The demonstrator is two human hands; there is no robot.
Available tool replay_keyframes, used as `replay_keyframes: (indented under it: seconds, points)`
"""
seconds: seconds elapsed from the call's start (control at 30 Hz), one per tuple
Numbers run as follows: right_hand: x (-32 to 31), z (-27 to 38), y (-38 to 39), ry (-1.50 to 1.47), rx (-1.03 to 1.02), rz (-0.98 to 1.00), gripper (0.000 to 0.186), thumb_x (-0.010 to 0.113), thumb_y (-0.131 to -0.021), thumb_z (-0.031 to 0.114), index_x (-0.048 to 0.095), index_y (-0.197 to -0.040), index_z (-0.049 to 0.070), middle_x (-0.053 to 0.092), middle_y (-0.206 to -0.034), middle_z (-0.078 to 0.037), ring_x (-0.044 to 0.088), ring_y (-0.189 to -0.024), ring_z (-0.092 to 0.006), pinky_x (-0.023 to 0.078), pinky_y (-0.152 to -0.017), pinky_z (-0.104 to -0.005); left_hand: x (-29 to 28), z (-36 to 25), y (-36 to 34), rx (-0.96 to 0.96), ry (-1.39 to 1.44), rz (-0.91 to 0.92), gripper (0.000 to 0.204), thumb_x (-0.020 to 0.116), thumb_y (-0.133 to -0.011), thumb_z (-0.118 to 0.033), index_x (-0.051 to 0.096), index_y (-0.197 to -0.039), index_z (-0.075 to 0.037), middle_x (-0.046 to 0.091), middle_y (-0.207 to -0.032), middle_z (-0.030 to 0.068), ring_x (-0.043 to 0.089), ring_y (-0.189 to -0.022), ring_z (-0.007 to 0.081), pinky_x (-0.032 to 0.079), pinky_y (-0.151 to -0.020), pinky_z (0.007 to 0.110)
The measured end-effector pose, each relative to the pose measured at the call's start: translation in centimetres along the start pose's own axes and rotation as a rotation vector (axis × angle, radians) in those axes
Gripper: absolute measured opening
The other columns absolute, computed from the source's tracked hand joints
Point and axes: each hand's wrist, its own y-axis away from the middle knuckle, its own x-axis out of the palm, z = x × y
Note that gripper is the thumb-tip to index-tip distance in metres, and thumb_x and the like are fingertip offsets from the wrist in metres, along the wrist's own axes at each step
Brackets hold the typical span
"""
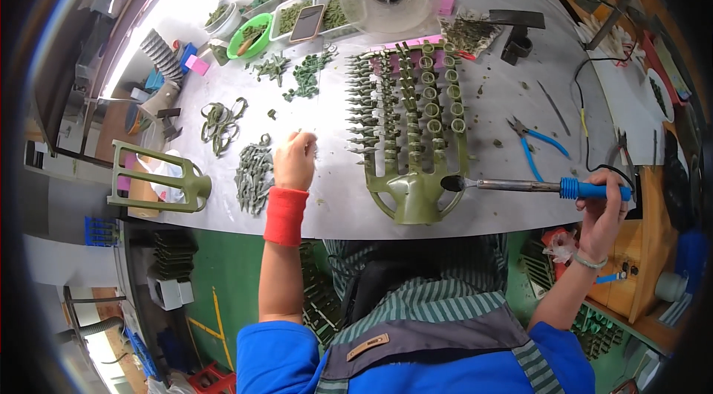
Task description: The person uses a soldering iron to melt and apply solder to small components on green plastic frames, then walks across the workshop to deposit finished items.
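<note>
The soldering iron [520,186] is gripped by its blue handle [578,188] in the right hand [600,219], its tip [452,184] positioned at the olive-green pronged frame [412,201] on the table [338,204]; contact cannot be determined. The left hand [295,161] is curled beside heaped dark-green parts [255,175]; whether anything is pinched cannot be told.

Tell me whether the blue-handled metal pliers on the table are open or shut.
Open: the blue-handled metal pliers lie with their two handles spread well apart in a V.

Blue-handled iron [520,185] — dark tip [452,184] leftward, beside green pronged frame [413,197] — contact unclear.
</note>
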Motion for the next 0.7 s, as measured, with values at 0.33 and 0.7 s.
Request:
replay_keyframes:
  seconds: [0.33,0.7]
  points:
    - [-0.2,0.3,0.3,0.000,-0.033,-0.039,0.022,0.059,-0.092,0.021,0.058,-0.085,0.001,0.061,-0.075,-0.009,0.056,-0.053,-0.0148,0.047,-0.049,-0.0250,1.2,5.8,1.9,-0.037,-0.097,0.005,0.011,0.071,-0.075,-0.010,0.063,-0.081,-0.006,0.063,-0.081,0.0113,0.063,-0.073,0.0306,0.050,-0.068,0.039]
    - [-2.0,0.7,-0.1,0.003,-0.067,-0.085,0.022,0.059,-0.093,0.020,0.060,-0.088,-0.001,0.063,-0.078,-0.008,0.062,-0.055,-0.0164,0.051,-0.052,-0.0254,-1.8,-8.0,0.2,0.053,0.745,0.092,0.018,0.065,-0.083,0.006,0.068,-0.100,0.002,0.065,-0.093,0.0065,0.066,-0.082,0.0138,0.055,-0.073,0.026]
